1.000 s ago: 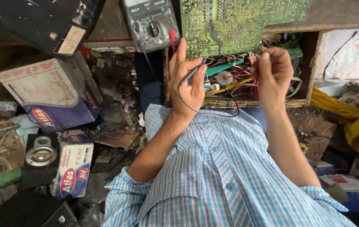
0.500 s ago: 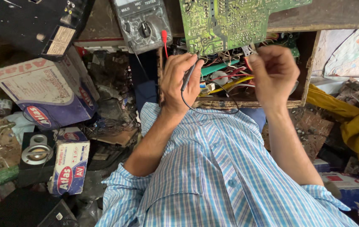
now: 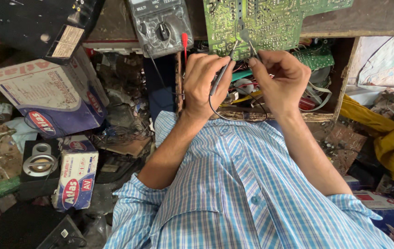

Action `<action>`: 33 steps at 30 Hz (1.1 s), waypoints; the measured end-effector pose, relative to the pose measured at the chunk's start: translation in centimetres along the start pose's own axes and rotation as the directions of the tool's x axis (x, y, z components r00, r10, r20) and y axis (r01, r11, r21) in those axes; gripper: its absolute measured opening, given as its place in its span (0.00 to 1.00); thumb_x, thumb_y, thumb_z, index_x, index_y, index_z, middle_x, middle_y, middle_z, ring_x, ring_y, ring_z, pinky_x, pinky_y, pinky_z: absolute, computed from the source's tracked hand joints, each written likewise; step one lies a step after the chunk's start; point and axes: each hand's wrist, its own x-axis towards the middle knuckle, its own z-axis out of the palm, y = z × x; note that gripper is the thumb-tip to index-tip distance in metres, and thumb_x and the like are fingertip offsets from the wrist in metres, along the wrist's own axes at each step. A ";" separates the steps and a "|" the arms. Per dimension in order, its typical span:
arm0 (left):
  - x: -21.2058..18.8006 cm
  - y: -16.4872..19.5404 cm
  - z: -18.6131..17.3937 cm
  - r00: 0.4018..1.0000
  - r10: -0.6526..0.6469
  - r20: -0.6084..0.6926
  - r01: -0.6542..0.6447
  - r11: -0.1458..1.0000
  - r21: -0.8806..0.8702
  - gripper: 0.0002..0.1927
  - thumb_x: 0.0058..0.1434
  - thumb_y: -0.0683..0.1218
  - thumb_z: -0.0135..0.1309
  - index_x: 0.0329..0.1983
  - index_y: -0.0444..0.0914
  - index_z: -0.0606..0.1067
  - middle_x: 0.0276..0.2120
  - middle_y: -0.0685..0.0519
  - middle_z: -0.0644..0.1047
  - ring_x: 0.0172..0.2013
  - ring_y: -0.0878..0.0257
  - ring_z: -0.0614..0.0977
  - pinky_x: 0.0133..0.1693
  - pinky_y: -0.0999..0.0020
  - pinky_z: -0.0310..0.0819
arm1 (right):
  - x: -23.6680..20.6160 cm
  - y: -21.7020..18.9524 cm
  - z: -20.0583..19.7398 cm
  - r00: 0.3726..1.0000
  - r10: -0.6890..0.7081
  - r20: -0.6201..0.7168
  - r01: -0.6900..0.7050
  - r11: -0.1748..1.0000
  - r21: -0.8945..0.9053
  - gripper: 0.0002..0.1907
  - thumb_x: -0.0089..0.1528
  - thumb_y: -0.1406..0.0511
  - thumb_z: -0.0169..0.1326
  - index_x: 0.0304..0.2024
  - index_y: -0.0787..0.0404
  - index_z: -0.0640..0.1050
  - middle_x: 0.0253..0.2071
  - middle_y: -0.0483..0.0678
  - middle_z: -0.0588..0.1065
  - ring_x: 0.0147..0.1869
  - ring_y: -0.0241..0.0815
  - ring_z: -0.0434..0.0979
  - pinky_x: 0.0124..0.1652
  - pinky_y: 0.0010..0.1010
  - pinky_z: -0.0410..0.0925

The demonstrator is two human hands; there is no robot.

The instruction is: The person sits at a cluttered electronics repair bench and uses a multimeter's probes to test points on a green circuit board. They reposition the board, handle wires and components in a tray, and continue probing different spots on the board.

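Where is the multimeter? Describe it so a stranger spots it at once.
Find the big green circuit board at the top edge. Just left of it lies the multimeter, a grey case. Its round black dial and the red probe beside it set it apart from the printed cardboard boxes nearby.

Above hands: green circuit board (image 3: 271, 23) blocks.
Left: multimeter (image 3: 161, 25), cardboard box (image 3: 49, 94) crowd.
Below: wire-filled wooden box (image 3: 326, 115), tight.
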 end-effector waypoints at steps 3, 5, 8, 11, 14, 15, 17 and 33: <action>-0.5 0.0 0.2 1.000 -0.018 -0.007 0.017 1.000 -0.006 0.16 0.59 0.34 0.70 0.47 0.36 0.77 0.44 0.50 0.76 0.45 0.52 0.78 0.44 0.62 0.76 | 0.0 0.1 0.2 0.998 -0.060 0.009 0.060 0.998 -0.015 0.05 0.68 0.75 0.66 0.42 0.69 0.81 0.34 0.42 0.77 0.35 0.25 0.72 0.34 0.18 0.65; -0.9 0.0 0.3 0.999 -0.034 -0.020 0.034 0.999 -0.012 0.16 0.59 0.35 0.70 0.47 0.36 0.77 0.49 0.48 0.75 0.49 0.52 0.78 0.45 0.63 0.77 | -0.1 0.3 0.3 0.997 -0.073 -0.007 0.072 0.996 -0.057 0.05 0.67 0.75 0.67 0.40 0.69 0.81 0.33 0.42 0.77 0.34 0.25 0.72 0.33 0.18 0.64; -1.2 -0.3 0.6 0.997 -0.059 -0.049 0.057 0.998 -0.041 0.16 0.59 0.36 0.70 0.47 0.36 0.77 0.55 0.45 0.73 0.53 0.51 0.77 0.47 0.64 0.78 | -0.1 0.6 0.4 0.994 -0.110 -0.027 0.107 0.987 -0.117 0.06 0.67 0.75 0.67 0.39 0.69 0.80 0.31 0.43 0.76 0.33 0.25 0.71 0.32 0.19 0.63; -1.5 -0.6 0.7 0.996 -0.081 -0.047 0.079 0.996 -0.040 0.16 0.59 0.37 0.71 0.47 0.35 0.78 0.57 0.44 0.73 0.56 0.51 0.77 0.48 0.64 0.79 | -0.2 0.9 0.5 0.991 -0.133 -0.029 0.128 0.983 -0.132 0.07 0.67 0.75 0.68 0.39 0.69 0.80 0.32 0.43 0.76 0.33 0.26 0.71 0.33 0.20 0.64; -1.7 -0.6 0.7 0.994 -0.097 -0.041 0.096 0.995 -0.037 0.15 0.60 0.38 0.71 0.47 0.35 0.78 0.58 0.45 0.73 0.57 0.50 0.77 0.48 0.65 0.80 | -0.2 1.1 0.6 0.988 -0.154 -0.019 0.151 0.981 -0.123 0.07 0.67 0.75 0.68 0.39 0.69 0.80 0.33 0.44 0.77 0.34 0.26 0.71 0.34 0.20 0.65; -1.7 -0.6 0.7 0.994 -0.102 -0.042 0.100 0.994 -0.039 0.15 0.60 0.38 0.71 0.48 0.35 0.78 0.59 0.45 0.73 0.58 0.50 0.77 0.48 0.66 0.80 | -0.2 1.1 0.6 0.986 -0.163 -0.015 0.160 0.980 -0.119 0.07 0.67 0.75 0.68 0.39 0.69 0.80 0.33 0.44 0.77 0.34 0.26 0.71 0.34 0.20 0.65; -1.7 -0.5 0.5 0.994 -0.101 -0.046 0.100 0.994 -0.033 0.15 0.60 0.39 0.72 0.47 0.35 0.78 0.59 0.45 0.74 0.57 0.51 0.77 0.48 0.65 0.79 | -0.1 1.1 0.7 0.985 -0.171 -0.013 0.168 0.978 -0.128 0.07 0.67 0.75 0.68 0.40 0.69 0.80 0.33 0.44 0.77 0.33 0.26 0.71 0.33 0.20 0.64; -2.0 -0.8 0.6 0.992 -0.129 0.012 0.129 0.988 -0.079 0.14 0.62 0.37 0.70 0.47 0.33 0.77 0.60 0.41 0.74 0.52 0.52 0.81 0.46 0.64 0.79 | 0.3 0.9 1.3 0.973 -0.233 -0.002 0.229 0.958 -0.172 0.07 0.66 0.75 0.68 0.40 0.69 0.80 0.30 0.45 0.75 0.31 0.27 0.70 0.31 0.21 0.62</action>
